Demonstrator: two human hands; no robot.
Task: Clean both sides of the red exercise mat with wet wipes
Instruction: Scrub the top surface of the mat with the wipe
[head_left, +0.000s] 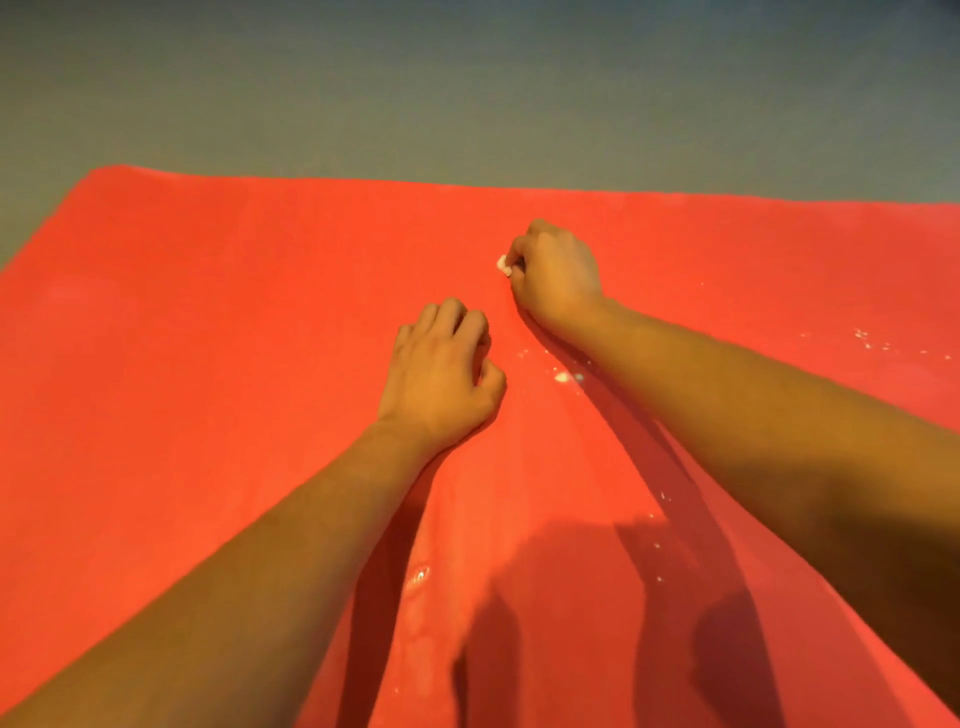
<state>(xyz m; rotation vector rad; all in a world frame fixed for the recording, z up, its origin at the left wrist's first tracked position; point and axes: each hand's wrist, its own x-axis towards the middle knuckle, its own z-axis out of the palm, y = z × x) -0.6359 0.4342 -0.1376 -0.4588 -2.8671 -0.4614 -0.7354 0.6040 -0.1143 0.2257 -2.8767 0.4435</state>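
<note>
Grey floor (467, 78), one red mat (208, 312) spread flat, right grip (553, 275) pinching one small white wipe (503, 264), left grip (441, 371) curled empty on mat, several white crumbs (562, 376)

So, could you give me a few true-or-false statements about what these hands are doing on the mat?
1. The right hand pinches a small white wipe. True.
2. The left hand holds a second wipe. False: its curled fingers rest on the mat and no wipe shows in it.
3. The red mat lies on a grey floor. True.
4. The mat is rolled up. False: it lies spread out flat.
5. White crumbs lie on the mat between the two arms. True.
</note>
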